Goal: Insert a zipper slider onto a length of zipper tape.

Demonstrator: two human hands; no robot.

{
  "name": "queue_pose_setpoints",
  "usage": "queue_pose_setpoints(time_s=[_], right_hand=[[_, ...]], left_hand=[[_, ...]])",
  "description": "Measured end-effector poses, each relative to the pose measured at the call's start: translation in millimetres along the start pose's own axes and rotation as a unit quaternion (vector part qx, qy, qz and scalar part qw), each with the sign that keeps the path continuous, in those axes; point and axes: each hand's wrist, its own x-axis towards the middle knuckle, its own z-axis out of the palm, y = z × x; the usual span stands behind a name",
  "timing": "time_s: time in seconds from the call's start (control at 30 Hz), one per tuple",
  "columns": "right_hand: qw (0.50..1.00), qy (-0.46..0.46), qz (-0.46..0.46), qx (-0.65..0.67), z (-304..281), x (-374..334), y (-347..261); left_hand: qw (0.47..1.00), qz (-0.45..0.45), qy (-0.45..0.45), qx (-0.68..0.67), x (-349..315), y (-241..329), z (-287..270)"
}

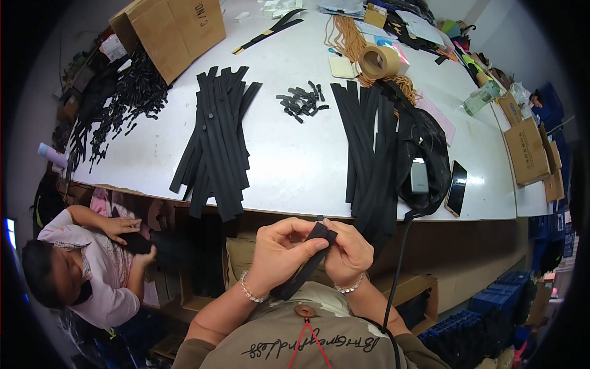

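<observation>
Close to my chest, in front of the table edge, I hold a black webbing strap (299,276) in both hands. My left hand (281,251) pinches it, the thumb lying along its upper part. My right hand (349,253) closes round its upper end from the other side. A small dark piece (320,218) pokes out above the fingertips; its kind cannot be made out. The strap's lower end hangs between my wrists. Beyond my hands, flat black straps lie in a left pile (220,141) and a right pile (367,144), with small black plastic clips (302,101) between them.
At the left stand a cardboard box (178,37) and a heap of black pieces (138,92). To the right lie a black mesh bag (430,141), a grey power bank (419,176), a cable (396,277) and a phone (456,188). A tape roll (379,61) stands farther back. Another person (101,264) sits at left.
</observation>
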Motion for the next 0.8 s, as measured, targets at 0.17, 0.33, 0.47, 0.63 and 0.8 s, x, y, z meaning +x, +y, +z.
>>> queue_pose_setpoints(time_s=[0.17,0.33,0.47,0.63,0.8], right_hand=[[0.999,0.015,0.018,0.023,1.9,-0.1,-1.0],[0.999,0.016,0.034,0.031,3.2,0.0,-0.5],[0.999,0.013,0.041,0.031,3.1,1.6,-2.0],[0.998,0.017,0.039,0.048,3.9,0.5,-0.1],[0.998,0.017,0.03,0.052,3.0,-1.7,-0.3]], left_hand=[[0.997,0.064,-0.018,0.05,0.3,-14.3,-6.1],[0.993,0.102,-0.009,0.061,2.8,-21.0,-7.0],[0.991,0.113,-0.007,0.072,2.3,-23.8,-9.4],[0.99,0.123,-0.007,0.071,1.7,-26.4,-9.9],[0.985,0.15,-0.016,0.08,-0.6,-31.8,-13.2]])
